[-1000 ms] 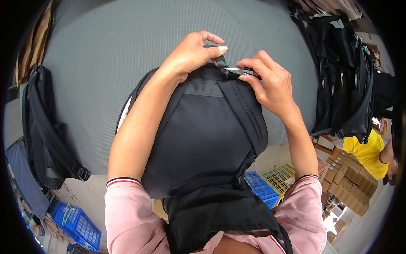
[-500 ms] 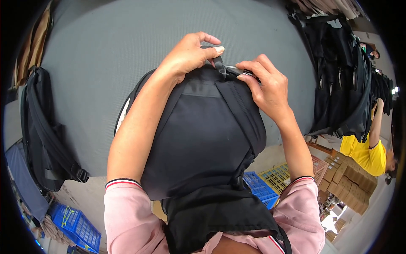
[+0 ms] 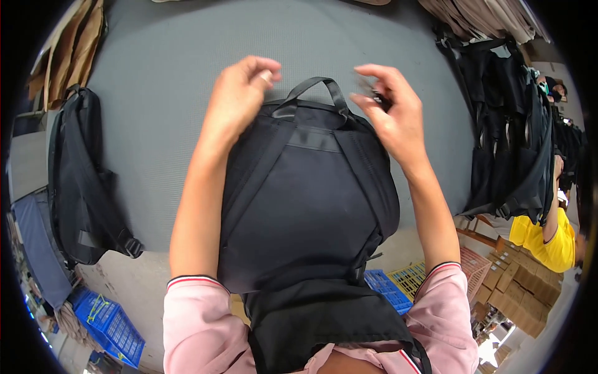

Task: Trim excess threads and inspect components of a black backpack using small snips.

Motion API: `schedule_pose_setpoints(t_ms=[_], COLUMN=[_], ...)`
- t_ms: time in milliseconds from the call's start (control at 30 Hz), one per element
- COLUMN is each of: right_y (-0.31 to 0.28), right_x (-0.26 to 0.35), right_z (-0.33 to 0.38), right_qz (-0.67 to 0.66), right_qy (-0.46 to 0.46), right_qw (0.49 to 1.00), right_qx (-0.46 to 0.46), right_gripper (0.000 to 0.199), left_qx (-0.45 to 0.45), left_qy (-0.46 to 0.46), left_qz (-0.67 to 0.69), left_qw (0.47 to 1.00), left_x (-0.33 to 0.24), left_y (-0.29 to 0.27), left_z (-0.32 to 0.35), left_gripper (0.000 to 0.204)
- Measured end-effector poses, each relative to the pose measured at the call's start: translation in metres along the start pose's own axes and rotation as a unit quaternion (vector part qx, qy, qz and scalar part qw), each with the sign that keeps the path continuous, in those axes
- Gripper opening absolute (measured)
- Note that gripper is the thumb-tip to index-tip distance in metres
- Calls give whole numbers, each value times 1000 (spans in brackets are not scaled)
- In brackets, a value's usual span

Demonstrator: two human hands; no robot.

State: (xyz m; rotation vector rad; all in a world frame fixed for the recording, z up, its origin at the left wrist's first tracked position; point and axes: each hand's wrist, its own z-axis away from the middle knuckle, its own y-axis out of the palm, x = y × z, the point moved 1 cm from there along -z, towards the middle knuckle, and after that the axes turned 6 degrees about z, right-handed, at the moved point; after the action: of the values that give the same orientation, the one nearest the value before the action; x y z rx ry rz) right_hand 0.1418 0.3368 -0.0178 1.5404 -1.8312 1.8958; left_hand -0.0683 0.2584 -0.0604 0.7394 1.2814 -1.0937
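A black backpack [image 3: 299, 199] lies against my front on the grey table, its shoulder straps running down both sides. Its top handle [image 3: 319, 82] stands up in a loop, free of both hands. My left hand [image 3: 243, 87] is above the bag's upper left corner, touching or just over it; its curled fingers are smeared by motion, and whether they hold anything does not show. Off the bag's upper right corner, my right hand [image 3: 393, 109] is closed around small black-handled snips [image 3: 381, 100], whose pale blades are blurred.
The grey padded table [image 3: 162, 124] spreads beneath. Another black backpack [image 3: 81, 181] hangs over its left edge; several black bags [image 3: 501, 118] are piled at the right. Below are blue crates [image 3: 112, 327], a yellow crate [image 3: 408, 277] and cardboard boxes [image 3: 520, 287]. A person in yellow [image 3: 548, 240] works at far right.
My left hand has let go of the handle and moved left. The handle now stands in an open loop. My right hand has drawn slightly away from the bag with the snips.
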Motion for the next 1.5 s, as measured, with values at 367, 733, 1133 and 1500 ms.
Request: schedule_pose_setpoints(t_ms=[367, 733, 1133, 1500], right_y=[47, 59, 33, 37], right_x=[-5, -24, 15, 9], right_z=[-26, -33, 7, 3], right_qz=[220, 112, 223, 233], right_qy=[-63, 41, -152, -203], right_qw=[969, 974, 963, 951], right_qx=[91, 192, -6, -10], right_gripper=[14, 20, 23, 19], left_qx=[-129, 126, 141, 144], left_qy=[143, -91, -94, -98], left_qz=[-327, 133, 170, 145], left_qw=[925, 979, 971, 974], left_x=[9, 8, 12, 10], left_y=[48, 14, 13, 12], left_z=[30, 14, 9, 11], left_gripper=[31, 15, 19, 19])
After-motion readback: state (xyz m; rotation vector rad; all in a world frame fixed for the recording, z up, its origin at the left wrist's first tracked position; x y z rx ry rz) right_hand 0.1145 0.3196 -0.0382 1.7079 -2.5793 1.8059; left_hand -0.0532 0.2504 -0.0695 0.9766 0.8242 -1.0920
